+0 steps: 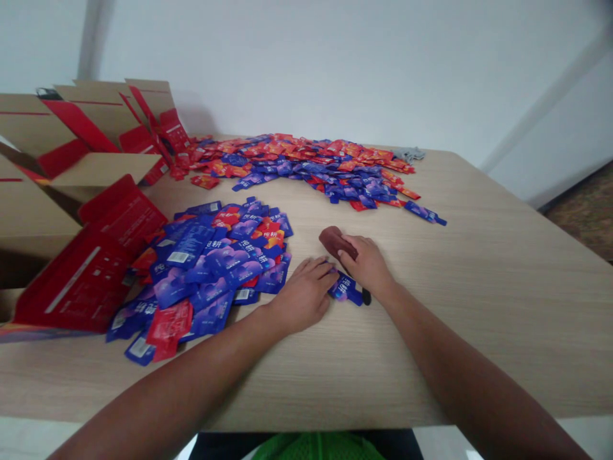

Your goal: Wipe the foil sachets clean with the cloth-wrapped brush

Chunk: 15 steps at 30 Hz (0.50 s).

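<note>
A blue spouted pouch with white lettering lies on the table, its narrow neck pointing to the lower right. My left hand is over its left end, fingers close together and curved onto it; the thumb is partly hidden. My right hand is closed around a reddish-brown, round-ended object just above the pouch; its exact kind is unclear. A small black rounded tip shows under the right wrist, beside the pouch's neck. To the left lies a heap of blue and red pouches.
Open red cardboard boxes with tan insides line the left side. Along the back, a long pile of red and blue pouches spreads before the wall. One blue pouch lies at its right end, and grey crumpled material behind it.
</note>
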Each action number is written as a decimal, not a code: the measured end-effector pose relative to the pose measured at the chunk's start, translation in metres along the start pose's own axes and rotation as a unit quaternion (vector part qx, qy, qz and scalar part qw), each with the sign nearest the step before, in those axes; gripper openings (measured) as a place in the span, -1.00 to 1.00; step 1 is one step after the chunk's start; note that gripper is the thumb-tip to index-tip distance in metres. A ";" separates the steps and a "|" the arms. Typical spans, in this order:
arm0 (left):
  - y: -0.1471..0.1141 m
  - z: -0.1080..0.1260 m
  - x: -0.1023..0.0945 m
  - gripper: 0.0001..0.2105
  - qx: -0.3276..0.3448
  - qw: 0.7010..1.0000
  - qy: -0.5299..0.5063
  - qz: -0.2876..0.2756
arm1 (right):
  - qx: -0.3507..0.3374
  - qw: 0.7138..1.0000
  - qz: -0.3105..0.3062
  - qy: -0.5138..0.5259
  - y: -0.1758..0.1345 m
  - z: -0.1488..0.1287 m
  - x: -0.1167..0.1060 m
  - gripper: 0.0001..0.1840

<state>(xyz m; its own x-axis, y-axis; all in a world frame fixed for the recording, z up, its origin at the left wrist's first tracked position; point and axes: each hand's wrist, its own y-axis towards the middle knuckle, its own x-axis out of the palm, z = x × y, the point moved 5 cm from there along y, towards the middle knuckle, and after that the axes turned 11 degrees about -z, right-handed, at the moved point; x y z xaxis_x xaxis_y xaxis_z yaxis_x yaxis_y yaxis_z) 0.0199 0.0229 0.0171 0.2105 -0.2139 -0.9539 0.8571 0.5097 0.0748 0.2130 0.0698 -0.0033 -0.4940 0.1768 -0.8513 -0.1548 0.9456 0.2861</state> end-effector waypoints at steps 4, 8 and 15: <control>-0.002 0.005 -0.010 -0.55 -0.034 0.999 0.016 -0.001 | -0.001 1.000 -0.003 0.005 -0.001 0.000 0.000 -0.54; -0.003 0.008 -0.018 -0.66 -0.067 0.997 0.041 -0.017 | 0.003 1.000 0.001 0.023 -0.001 0.000 -0.003 -0.57; -0.003 0.001 -0.018 -0.70 -0.115 0.992 0.048 -0.019 | 0.025 0.991 0.087 0.094 -0.004 -0.004 -0.022 -0.61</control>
<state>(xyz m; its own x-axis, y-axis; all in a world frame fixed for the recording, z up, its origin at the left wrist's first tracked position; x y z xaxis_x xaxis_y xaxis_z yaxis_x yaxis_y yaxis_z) 0.0140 0.0245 0.0345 0.1253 -0.1617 -0.9789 0.7315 0.6816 -0.0190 0.2207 0.0613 0.0158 -0.6611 0.2897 -0.6921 -0.0121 0.9182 0.3959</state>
